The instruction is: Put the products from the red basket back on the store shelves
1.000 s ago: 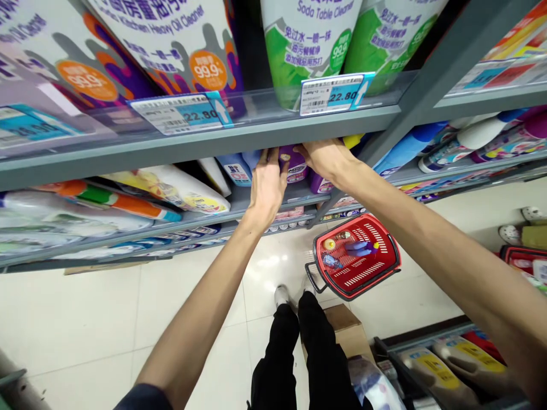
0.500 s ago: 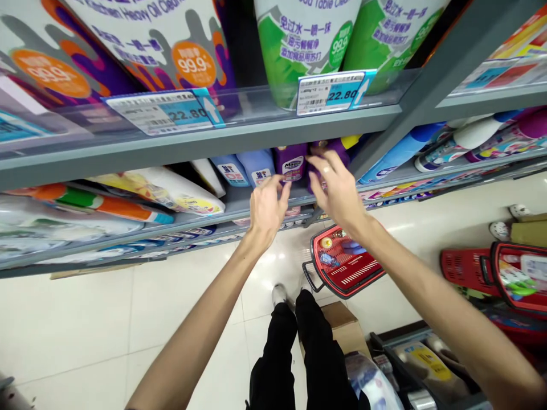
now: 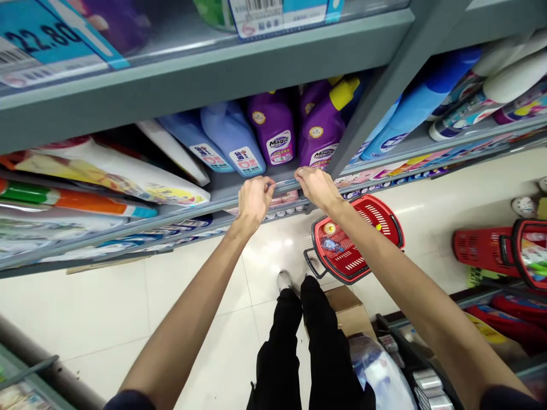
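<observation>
My left hand [image 3: 255, 199] is at the front edge of the lower shelf, its thumb and fingers pinched on the clear front strip [image 3: 284, 184]. A short way to the right, my right hand [image 3: 318, 188], with a ring on one finger, pinches the same strip. Just behind the hands stand two purple bottles [image 3: 272, 128] with "Magic" labels; the right-hand one [image 3: 321, 134] has a yellow cap. Light blue bottles [image 3: 234, 136] are beside them to the left. The strip's price label, if any, is too small to read.
Above runs the upper shelf's grey edge [image 3: 205, 74] with price tags. A post [image 3: 371, 114] divides the bays. On the floor are a red basket [image 3: 380, 219] holding a few items, a cardboard box [image 3: 348, 313] and another red basket [image 3: 482, 245] farther right.
Both hands have come down from in front of the purple bottles to the shelf's front edge, and their fingers have closed there. The view has shifted, showing more of the bottles.
</observation>
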Motion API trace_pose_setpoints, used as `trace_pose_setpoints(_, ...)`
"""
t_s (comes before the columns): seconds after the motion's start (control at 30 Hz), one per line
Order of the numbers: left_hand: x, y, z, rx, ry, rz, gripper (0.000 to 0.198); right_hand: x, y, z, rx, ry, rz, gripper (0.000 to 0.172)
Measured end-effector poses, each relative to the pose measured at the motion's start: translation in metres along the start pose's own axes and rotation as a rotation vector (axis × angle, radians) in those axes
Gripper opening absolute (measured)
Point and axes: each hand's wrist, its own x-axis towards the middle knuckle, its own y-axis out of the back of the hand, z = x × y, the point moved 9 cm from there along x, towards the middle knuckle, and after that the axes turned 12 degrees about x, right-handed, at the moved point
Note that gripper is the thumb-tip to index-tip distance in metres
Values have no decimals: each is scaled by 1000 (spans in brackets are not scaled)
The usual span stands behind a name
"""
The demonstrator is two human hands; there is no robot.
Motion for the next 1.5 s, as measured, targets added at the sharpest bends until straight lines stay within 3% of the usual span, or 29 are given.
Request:
trace_pose_setpoints(0.3,0,3,8,74,-44,-20,30,-2,-7,-6,-220,1,-114,43)
trace_pose_setpoints(0.7,1,5,12,109,-103,-30,27,-6,-4,-11,-305,16,-120,43)
trace_pose_setpoints(0.87,0,1,9,51,-48,-41,27,-6,-8,-7,-275,16,-71,40)
trace_pose_setpoints(1.0,2,7,14,26,-15,-63,25,-18,7,-10,-79,5,73,34)
trace_pose_setpoints(1.13,3,42,17,-262,15,135,31,-43,41,-19,314,46,368,34)
trace_pose_setpoints(1.2,-6,50,16,-401,20,230,32,-64,39,-17,453,10,435,32)
trace_pose_setpoints(1.23,-15,45,17,-442,23,239,36,-79,28,-11,499,-56,420,32)
trace_pose_setpoints(1.3,-44,11,21,-432,50,122,45,-122,-9,9,551,-272,310,31)
trace_pose_setpoints(1.33,-66,-19,26,-377,45,-39,48,-152,-35,24,558,-419,204,30)
trace_pose_setpoints(1.4,-135,-100,31,-168,43,-549,47,-220,-73,55,544,-607,116,23)
trace_pose_setpoints(1.43,-176,-131,31,-109,17,-720,40,-254,-88,74,536,-690,93,18)
trace_pose_setpoints(1.5,-253,-177,20,2,0,-948,22,-314,-107,122,511,-846,75,17)
